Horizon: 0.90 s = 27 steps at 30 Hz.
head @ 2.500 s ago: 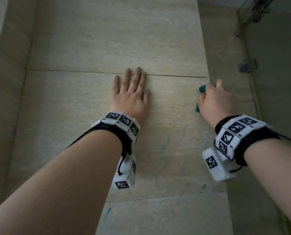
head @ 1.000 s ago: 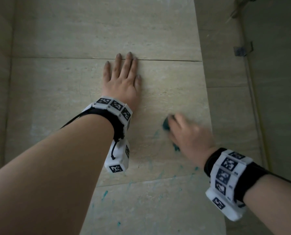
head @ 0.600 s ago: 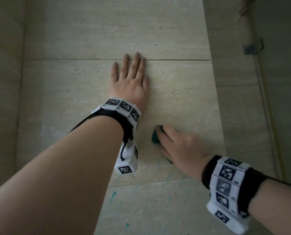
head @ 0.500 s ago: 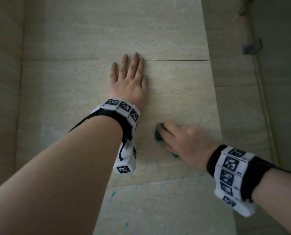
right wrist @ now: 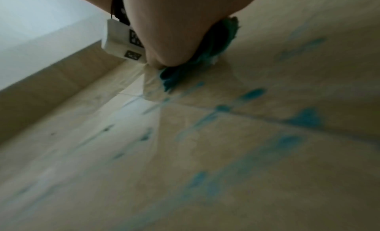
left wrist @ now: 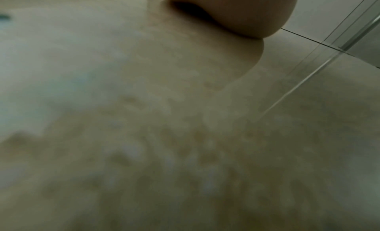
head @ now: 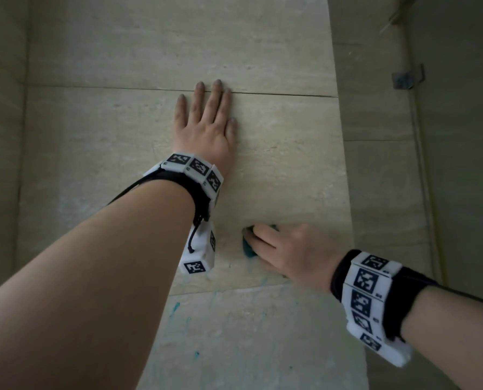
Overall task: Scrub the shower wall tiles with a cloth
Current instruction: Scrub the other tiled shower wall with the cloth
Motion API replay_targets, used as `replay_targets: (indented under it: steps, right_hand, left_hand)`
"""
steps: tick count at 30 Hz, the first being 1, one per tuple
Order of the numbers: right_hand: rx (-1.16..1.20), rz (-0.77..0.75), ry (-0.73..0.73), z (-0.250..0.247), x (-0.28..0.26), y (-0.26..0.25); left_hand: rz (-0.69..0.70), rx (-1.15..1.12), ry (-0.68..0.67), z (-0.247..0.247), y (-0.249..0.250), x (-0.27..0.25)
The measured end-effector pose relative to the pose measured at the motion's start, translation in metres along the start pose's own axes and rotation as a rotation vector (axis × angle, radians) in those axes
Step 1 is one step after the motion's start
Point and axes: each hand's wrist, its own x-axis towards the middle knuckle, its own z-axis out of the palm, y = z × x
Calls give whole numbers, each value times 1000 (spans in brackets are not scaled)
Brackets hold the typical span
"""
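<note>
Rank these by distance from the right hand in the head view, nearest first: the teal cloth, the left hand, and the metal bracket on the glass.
1. teal cloth: under the right hand.
2. left hand: upper left, flat on the tile.
3. metal bracket: far upper right.

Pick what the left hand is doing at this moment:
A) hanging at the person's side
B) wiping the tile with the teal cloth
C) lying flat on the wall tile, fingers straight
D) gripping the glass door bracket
C: in the head view the left hand lies flat on the wall tile with straight fingers, while the right hand holds the teal cloth against the tile.
</note>
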Motion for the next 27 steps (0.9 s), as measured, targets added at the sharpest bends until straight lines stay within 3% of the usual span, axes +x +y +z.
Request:
replay_targets:
  steps: [2,6,8,9,11,15,17,19,21,23,24,27]
  right_hand:
    - [-20,72,-17,-3,-2,20]
    - [79,791,94,-17,0,73]
    - [55,1011,101,-19,-3,82]
    - [41,1035,84,-18,-2,77]
    - [62,919,72,-13,3,50]
    - [40,293,38,-1,-4,-2]
    - [37,177,-18,-2,-9,9]
    - [60,356,13,-6,-14,33]
    - [101,744,89,-11,-20,58]
    - [88,1018,114,-9,-30,69]
    - [67,1056,118,-7,-33,66]
    - [31,956,92,-3,-40,40]
  left_hand:
    - [-3,-3,0,1,0,0]
    - [-1,-7,0,1,1,0]
    - [0,-12,5,1,1,0]
    - [0,-13,8,1,0,1]
    - [1,-12,17,2,0,1]
    - [4,-15,25,3,-1,1]
    - [1,-19,13,2,-1,0]
    - [-2,-12,10,2,0,0]
    - [-1,-3,7,1,0,1]
    - [-1,-5,10,1,0,2]
    - [0,-4,10,1,0,2]
    - [-8,5,10,2,0,2]
